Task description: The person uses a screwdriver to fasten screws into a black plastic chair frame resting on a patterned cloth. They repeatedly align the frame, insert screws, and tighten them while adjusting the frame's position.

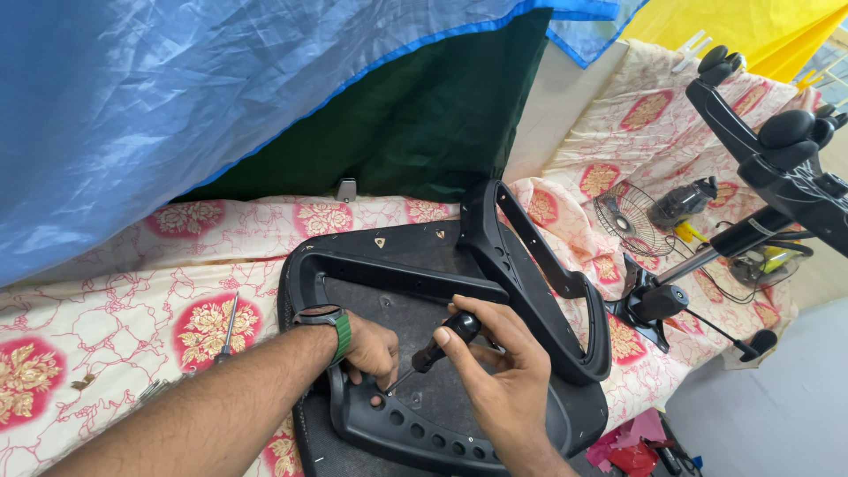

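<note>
- A bed or table draped in a cream cloth [115,265] patterned with red and gold flowers, under a blue tarp [177,88] hanging beyond the hands
- A black plastic chair seat frame [459,353] lies flat beneath both hands, its armrest loop [539,274] curving up just right of them
- A chair base with castor wheels [777,150] rests on its side, far right of the hands
- The left hand [371,349], with a green-strapped watch, presses fingers onto the frame, holding nothing
- The right hand [503,371] grips a black-handled screwdriver [437,346], tip touching the frame by the left fingers
- A spare screwdriver [228,329] lies left of the left forearm
</note>
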